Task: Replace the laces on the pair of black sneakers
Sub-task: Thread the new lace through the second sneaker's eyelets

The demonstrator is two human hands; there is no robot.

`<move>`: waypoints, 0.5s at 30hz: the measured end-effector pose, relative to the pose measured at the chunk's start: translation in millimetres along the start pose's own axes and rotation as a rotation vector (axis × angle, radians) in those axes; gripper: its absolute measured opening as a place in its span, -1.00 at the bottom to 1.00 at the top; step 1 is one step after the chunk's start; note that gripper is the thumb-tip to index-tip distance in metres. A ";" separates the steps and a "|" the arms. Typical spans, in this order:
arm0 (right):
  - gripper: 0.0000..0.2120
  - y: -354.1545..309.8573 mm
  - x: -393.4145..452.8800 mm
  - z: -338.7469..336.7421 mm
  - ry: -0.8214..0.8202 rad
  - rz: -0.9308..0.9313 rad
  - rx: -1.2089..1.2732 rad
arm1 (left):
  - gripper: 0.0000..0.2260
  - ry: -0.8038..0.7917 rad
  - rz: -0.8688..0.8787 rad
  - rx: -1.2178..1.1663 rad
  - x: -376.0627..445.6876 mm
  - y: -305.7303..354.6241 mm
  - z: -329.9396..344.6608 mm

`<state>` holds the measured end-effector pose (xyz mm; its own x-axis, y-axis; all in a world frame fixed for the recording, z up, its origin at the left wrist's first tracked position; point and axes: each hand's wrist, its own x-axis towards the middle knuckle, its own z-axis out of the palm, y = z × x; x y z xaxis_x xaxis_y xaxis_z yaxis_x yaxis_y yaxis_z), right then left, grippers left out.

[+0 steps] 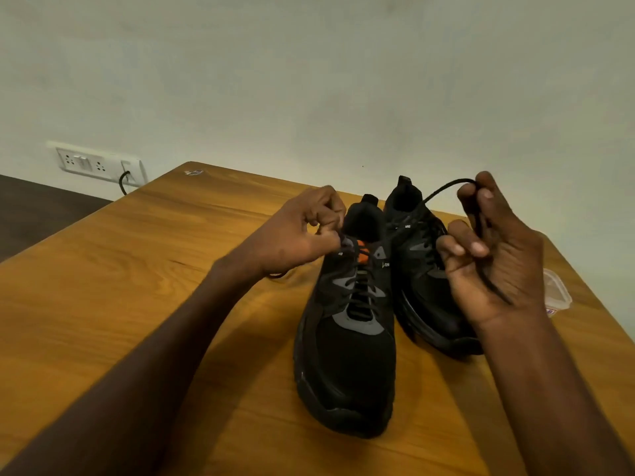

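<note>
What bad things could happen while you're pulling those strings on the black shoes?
1. The right hand holds the black lace up in a loop; a hard tug might tip the right sneaker or slide it along the table.
2. The left hand pinches the lace at the top of the left sneaker; it might slip and snag in an eyelet.

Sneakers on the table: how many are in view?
2. The near sneaker stands mid-table, laced, the left hand at its collar. The far sneaker stands beside it, partly hidden behind the right hand, which holds a lace.
</note>
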<state>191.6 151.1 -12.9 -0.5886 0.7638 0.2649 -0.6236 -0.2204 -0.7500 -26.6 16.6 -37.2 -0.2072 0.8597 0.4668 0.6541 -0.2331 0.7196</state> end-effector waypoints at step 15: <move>-0.85 24.2 -24.1 29.4 -0.194 -0.032 -0.690 | -0.84 -0.043 0.048 -0.319 2.9 10.6 13.0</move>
<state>175.5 109.5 -19.6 -0.6958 0.6281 0.3484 -0.2125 0.2833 -0.9352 -10.8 22.5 -34.9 -0.1462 0.8612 0.4868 0.4003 -0.3985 0.8252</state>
